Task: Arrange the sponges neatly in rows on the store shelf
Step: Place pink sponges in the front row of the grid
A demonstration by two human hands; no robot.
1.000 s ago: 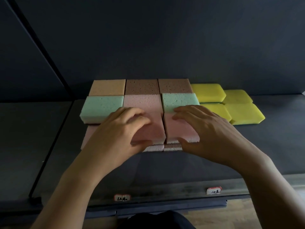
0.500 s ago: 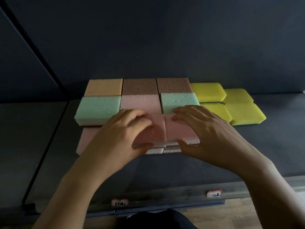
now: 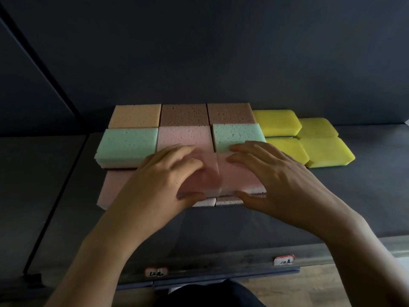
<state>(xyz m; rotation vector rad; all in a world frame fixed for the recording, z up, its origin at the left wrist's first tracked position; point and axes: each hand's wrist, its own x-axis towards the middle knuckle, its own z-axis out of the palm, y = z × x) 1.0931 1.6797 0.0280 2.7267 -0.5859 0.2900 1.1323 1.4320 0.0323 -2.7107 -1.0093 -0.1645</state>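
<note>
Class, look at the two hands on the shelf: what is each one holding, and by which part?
The left hand grips one pink sponge and the right hand the neighbouring pink sponge, each with fingers over the top and thumb on the near edge.

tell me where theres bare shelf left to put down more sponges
Bare shelf runs right of the yellow sponges and in front of them. Another open strip lies left of the green sponge. It is crowded in the middle, where the left hand and right hand press on the two front pink sponges.
</note>
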